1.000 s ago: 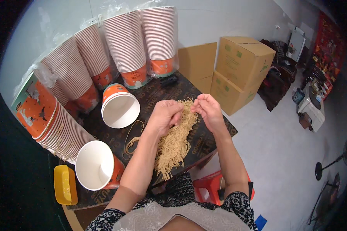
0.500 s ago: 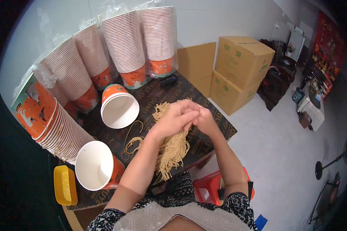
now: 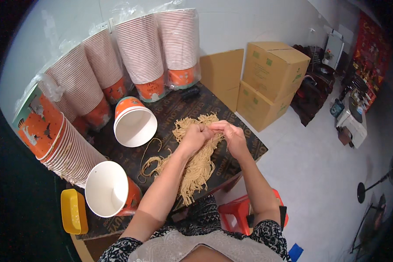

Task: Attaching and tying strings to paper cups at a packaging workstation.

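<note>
A thick bundle of tan cords [image 3: 197,172] lies across the dark tabletop, its loose ends hanging toward the near edge. Over the bundle's upper part, my left hand [image 3: 195,137] is closed, fingertips curled in on a tan cord. Close to its right, my right hand [image 3: 232,136] pinches at the cord, its fingers pressed together and pointing left. The fingers mostly hide the strand between them. Left of the bundle lies a small loose coil of cord [image 3: 149,165]. An orange paper bucket with a white inside [image 3: 107,190] stands near my left forearm; other white-lined buckets [image 3: 136,126] lie tipped farther back.
Tall stacks of paper buckets in clear plastic [image 3: 139,48] line the wall. An unwrapped stack [image 3: 74,153] leans at the left, beyond a yellow tray [image 3: 73,212]. Cardboard boxes [image 3: 270,70] stand past the table [image 3: 253,146]. A red stool [image 3: 231,214] sits below its edge.
My hands have drawn slightly apart and lower from being clasped together; the right fingers have straightened. More cord shows beside the small coil, near my left forearm.
</note>
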{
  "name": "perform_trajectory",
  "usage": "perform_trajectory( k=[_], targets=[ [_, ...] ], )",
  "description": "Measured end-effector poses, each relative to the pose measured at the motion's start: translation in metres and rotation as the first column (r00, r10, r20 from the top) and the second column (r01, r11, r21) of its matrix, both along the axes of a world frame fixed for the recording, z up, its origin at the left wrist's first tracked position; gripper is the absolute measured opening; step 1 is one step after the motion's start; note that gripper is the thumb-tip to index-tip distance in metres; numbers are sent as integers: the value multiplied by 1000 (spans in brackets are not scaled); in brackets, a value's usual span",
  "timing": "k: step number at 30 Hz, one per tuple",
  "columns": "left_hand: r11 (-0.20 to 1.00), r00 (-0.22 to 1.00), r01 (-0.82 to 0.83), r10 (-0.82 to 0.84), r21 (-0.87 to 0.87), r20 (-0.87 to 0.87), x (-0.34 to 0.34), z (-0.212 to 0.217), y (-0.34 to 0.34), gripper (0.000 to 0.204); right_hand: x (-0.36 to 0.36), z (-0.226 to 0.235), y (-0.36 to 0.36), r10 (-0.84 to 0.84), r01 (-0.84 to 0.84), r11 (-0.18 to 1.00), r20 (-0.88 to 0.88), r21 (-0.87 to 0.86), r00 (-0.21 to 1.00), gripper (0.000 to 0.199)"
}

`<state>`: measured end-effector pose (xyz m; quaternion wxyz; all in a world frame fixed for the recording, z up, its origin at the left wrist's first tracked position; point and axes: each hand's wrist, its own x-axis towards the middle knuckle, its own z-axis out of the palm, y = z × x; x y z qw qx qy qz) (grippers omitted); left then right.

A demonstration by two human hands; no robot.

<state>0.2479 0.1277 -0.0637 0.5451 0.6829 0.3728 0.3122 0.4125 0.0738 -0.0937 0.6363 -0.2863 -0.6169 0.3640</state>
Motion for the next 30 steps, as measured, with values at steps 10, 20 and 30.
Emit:
perform_trajectory(
  k=[10,20,30],
  targets=[
    [999,999,38,-38,-1,5,2,-11,3,18,0,-3,-7,82,-97,993,-195,-65,977,49],
    [988,987,26,-1,-152,158,-8,1,-6,8,13,-12,-2,6,-58,983,-283,-176,959,46],
    [978,971,204,-209,54,119,-12,-7,4,5,28,2,24,-56,-35,808,-136,-588,989,49]
  ],
)
